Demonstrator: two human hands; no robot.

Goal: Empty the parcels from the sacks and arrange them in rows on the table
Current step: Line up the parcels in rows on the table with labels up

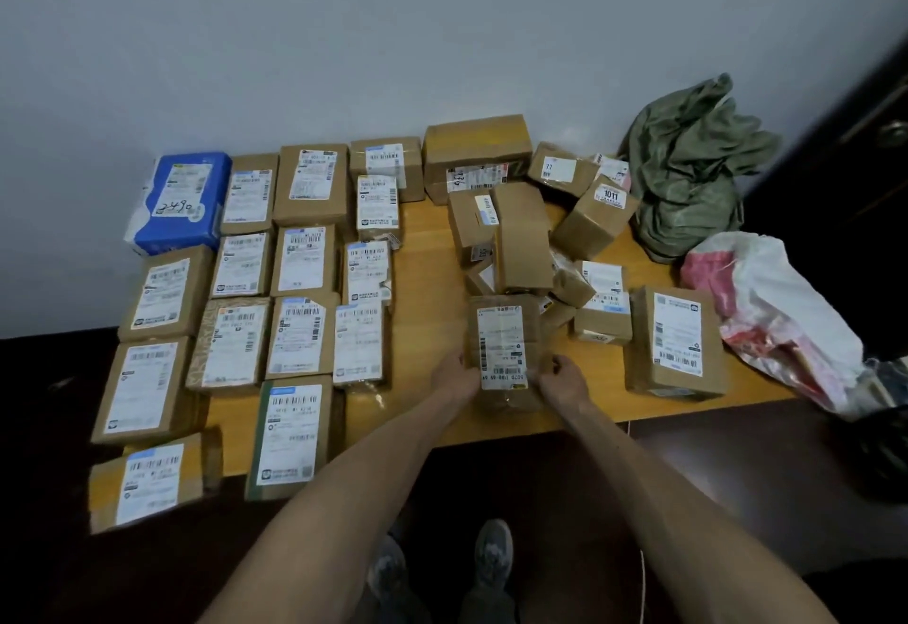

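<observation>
Cardboard parcel [503,353] label-up near table [427,279] front edge, left hand [454,373] and right hand [562,377] each curled round a side edge. Parcel rows [299,259] left, loose heap [521,235] just behind. Green sack [688,171] crumpled at far right corner (contents not visible); white bag [766,309] beside it shows pink inside

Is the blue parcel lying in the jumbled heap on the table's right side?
No, the blue parcel lies at the far left corner of the table, beside the tidy rows.
</observation>
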